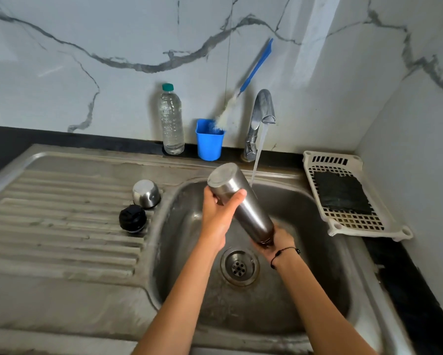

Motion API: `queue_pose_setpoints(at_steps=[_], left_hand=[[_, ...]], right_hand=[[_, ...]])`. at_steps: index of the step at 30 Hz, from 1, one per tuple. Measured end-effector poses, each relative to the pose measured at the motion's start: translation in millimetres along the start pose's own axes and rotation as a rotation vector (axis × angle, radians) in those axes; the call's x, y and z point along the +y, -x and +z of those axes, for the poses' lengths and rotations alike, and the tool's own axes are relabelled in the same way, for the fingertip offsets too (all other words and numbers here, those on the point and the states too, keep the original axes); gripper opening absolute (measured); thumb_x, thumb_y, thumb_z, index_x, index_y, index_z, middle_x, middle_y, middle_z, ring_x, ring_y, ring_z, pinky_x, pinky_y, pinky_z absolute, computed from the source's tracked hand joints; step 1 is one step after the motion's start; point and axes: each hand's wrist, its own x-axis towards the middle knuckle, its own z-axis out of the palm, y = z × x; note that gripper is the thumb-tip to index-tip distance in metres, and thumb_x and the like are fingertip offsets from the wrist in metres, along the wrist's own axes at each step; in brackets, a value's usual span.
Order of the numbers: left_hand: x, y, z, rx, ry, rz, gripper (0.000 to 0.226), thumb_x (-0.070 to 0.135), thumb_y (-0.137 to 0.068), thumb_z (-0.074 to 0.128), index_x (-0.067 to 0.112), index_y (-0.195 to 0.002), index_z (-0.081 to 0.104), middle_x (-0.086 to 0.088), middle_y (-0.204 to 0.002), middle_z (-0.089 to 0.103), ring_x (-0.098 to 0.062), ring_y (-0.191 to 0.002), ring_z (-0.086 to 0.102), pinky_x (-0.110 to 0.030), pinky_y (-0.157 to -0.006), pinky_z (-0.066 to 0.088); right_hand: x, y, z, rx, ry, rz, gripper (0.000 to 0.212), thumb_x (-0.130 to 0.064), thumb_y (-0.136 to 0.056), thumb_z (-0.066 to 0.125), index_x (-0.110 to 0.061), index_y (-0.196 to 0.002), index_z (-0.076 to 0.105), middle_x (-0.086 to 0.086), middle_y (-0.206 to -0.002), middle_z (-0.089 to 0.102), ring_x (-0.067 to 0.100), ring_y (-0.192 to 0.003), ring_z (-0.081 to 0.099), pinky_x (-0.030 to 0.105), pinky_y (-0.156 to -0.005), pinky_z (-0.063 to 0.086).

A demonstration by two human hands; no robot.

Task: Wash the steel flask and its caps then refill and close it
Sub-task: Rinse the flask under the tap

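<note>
At frame centre the left hand (216,210) grips the steel flask (241,203) near its base, tilted mouth-down over the sink (279,316), while the right hand (274,243) cups its mouth. This looks like the rinse-and-shake step. Next come the steel cap (146,193) and black cap (133,218) on the drainboard at centre-left.

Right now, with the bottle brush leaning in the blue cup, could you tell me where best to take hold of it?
Grip the blue handle of the bottle brush, probably coming from above right: it slants up to the right, free against the wall, while the white bristles sit down in the blue cup.
</note>
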Motion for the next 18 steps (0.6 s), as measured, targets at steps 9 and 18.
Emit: queue_pose_setpoints(at_steps=[9, 18], left_hand=[[-1, -49, 37, -0.125, -0.605, -0.021, 0.074, 0.028, -0.070, 0.081, 0.019, -0.131, 0.041, -0.003, -0.130, 0.054, -0.023, -0.117, 0.053, -0.037, -0.098, 0.045], [-4, -61, 48, -0.113, -0.679, 0.031, 0.079, 0.028, -0.070, 0.081, 0.017, -0.135, 0.038, -0.004, -0.130, 0.055, -0.023, -0.120, 0.053, -0.040, -0.100, 0.046]], right_hand=[[-31, 7, 12, -0.093, 0.766, -0.424, 0.072, 0.004, -0.083, 0.061, -0.016, -0.144, 0.029, 0.011, -0.137, 0.047, 0.026, -0.124, 0.048, 0.037, -0.099, 0.043], [-45, -13, 30, -0.109, 1.014, -0.510, 0.081, -0.004, -0.076, 0.072, -0.021, -0.142, 0.028, 0.008, -0.131, 0.052, 0.024, -0.117, 0.052, 0.033, -0.092, 0.047]])
